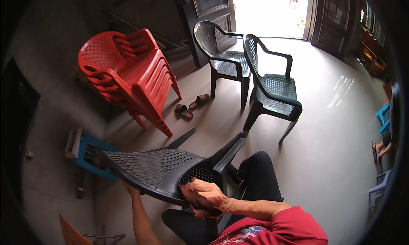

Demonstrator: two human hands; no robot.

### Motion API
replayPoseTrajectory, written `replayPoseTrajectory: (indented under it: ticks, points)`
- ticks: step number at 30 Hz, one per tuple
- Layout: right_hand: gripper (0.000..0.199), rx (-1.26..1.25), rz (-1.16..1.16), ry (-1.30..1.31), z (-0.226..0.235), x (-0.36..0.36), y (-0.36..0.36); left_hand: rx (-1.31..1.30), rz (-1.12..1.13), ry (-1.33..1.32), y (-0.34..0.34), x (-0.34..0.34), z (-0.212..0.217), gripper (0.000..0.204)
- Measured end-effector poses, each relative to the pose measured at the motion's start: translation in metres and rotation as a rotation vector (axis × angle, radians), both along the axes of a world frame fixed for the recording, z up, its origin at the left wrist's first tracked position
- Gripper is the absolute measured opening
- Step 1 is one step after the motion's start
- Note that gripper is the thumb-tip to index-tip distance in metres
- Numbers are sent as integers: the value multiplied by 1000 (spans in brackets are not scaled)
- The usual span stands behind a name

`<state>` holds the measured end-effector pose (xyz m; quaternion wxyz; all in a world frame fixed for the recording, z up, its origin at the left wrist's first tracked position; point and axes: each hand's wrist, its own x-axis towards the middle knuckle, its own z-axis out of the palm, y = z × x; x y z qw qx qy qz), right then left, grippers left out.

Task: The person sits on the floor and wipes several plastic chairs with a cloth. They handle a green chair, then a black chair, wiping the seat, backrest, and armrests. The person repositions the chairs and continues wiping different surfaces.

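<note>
- Red shirt (294, 226), front, on the near side of the tilted black chair (149, 166): a short row of small pale marks, resembling lettering; too small to read.
- Same shirt, same side of the chair: white-and-blue printed motif (247, 232), beside those marks.
- Legible words, numbers, brands, signs: none.

Stacked chairs (142, 68) near the left edge of the floor (324, 138); slippers (185, 113), then two chairs (277, 96), rightward (tilted chair (149, 166) in front).
</note>
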<state>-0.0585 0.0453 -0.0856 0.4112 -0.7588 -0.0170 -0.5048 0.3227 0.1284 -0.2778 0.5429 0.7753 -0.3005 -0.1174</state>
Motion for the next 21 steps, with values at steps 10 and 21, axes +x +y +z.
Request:
replayPoseTrajectory:
  ticks: [10, 21]
  points:
    - [36, 69, 151, -7, 14, 31, -36, 422, 370, -188, 121, 0, 34, 32]
    - [38, 239, -212, 144, -37, 101, -205, 366, 309, -192, 100, -45, 69, 41]
